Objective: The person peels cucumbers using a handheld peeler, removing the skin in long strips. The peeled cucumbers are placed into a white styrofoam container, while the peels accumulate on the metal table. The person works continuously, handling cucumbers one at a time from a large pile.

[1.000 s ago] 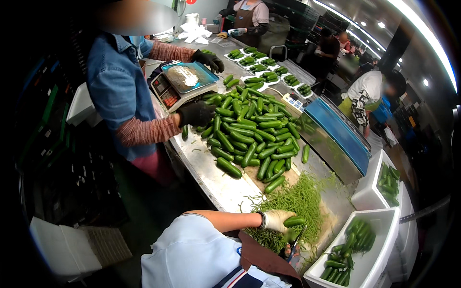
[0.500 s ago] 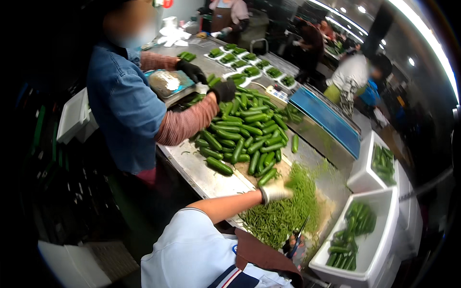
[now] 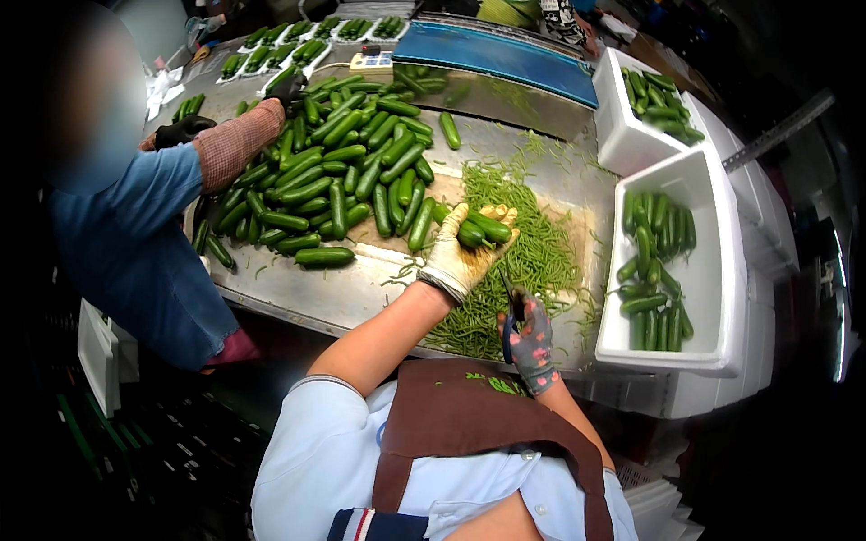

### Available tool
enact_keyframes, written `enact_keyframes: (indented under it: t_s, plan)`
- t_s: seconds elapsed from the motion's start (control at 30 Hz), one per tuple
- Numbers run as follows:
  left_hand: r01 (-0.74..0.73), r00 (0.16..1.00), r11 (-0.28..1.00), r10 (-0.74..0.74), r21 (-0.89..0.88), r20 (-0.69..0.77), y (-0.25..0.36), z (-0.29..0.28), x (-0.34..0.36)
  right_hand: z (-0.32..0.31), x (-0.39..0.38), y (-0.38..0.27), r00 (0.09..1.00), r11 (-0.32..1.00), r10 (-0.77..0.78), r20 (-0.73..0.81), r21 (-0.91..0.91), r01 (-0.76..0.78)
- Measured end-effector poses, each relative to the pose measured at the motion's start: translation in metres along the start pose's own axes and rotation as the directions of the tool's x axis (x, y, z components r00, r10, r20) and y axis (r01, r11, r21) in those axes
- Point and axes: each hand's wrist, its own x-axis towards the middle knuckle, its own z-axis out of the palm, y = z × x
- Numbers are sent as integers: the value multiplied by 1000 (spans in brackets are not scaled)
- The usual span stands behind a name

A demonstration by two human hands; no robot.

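Observation:
My left hand (image 3: 458, 260), in a stained cream glove, is wrapped round small green cucumbers (image 3: 485, 229) above the metal table (image 3: 316, 290). To its right, my right hand (image 3: 534, 347) wears a grey patterned glove and grips dark-handled scissors (image 3: 512, 316), blades pointing up toward the held cucumbers. Beneath both hands spreads a heap of thin green stem trimmings (image 3: 478, 317). A large pile of cucumbers (image 3: 338, 171) lies to the left of my left hand, and one cucumber (image 3: 449, 131) rests apart behind it.
On the right stand a white foam box (image 3: 732, 311) of cucumbers and another foam box (image 3: 615, 135) behind it. A metal machine with a blue belt (image 3: 496, 61) borders the back. At left a co-worker in a denim sleeve (image 3: 158, 203) reaches over the pile. Filled trays (image 3: 311, 51) stand farther back.
The view has swung right and down, showing my right hand and scissors more fully. My left hand, earlier blurred at the edge of the trimmings, now holds cucumbers up near the scissors.

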Motion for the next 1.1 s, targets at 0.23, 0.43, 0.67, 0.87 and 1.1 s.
enact_keyframes:
  t_s: [0.23,0.43,0.67,0.87,1.1]
  plan:
    - [94,990,992,-84,86,-109,-24,-9,-3,15,6,1,980,954,198,-5,232,-192]
    - [163,978,987,-163,-12,-128,-21,-24,4,18,-7,7,844,607,509,169,624,-492]
    - [235,941,961,-262,-145,-215,-9,-27,11,13,-15,51,866,-644,131,482,706,-296]
    - [348,902,930,-296,123,-313,-28,-35,0,-6,30,23,926,-389,175,334,887,-246]
    - [380,839,917,-286,123,-462,-32,-37,-5,-7,30,11,850,334,501,166,869,-367]
